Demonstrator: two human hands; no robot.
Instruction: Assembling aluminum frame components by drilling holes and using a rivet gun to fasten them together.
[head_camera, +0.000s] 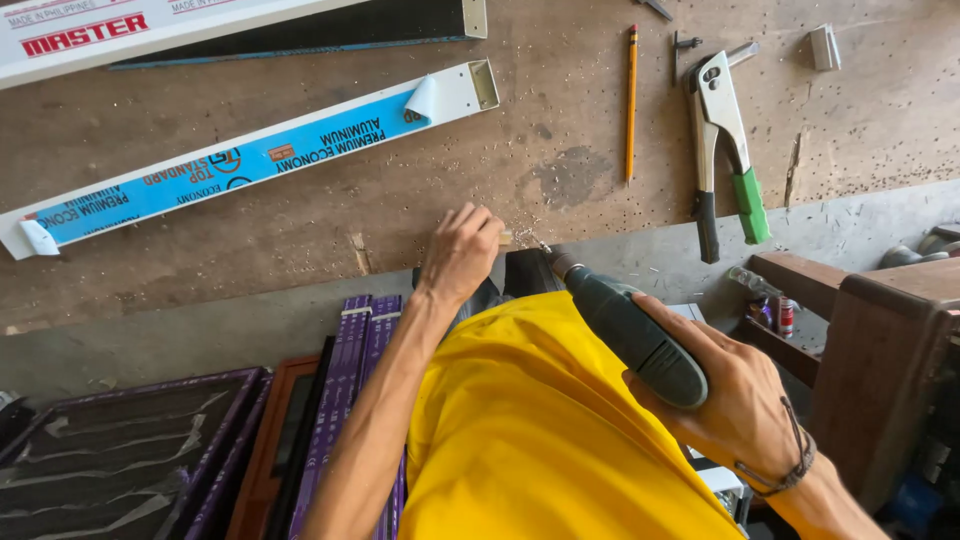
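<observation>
My left hand (460, 252) is closed around a small pale piece (506, 238) at the near edge of the wooden workbench (400, 210). Only the tip of that piece shows past my fingers. My right hand (735, 390) grips a dark green power drill (625, 325). Its bit points up-left and meets the small piece beside my left hand. Fine shavings lie on the bench around that spot. My yellow shirt (540, 430) fills the lower middle of the view.
A long white aluminium bar with blue film (250, 160) lies across the bench; another white bar (150, 30) sits at the top left. A pencil (631, 100) and a hand riveter (722, 150) lie at right. Purple frames (350, 400) lean below; a wooden stand (880, 340) stands at right.
</observation>
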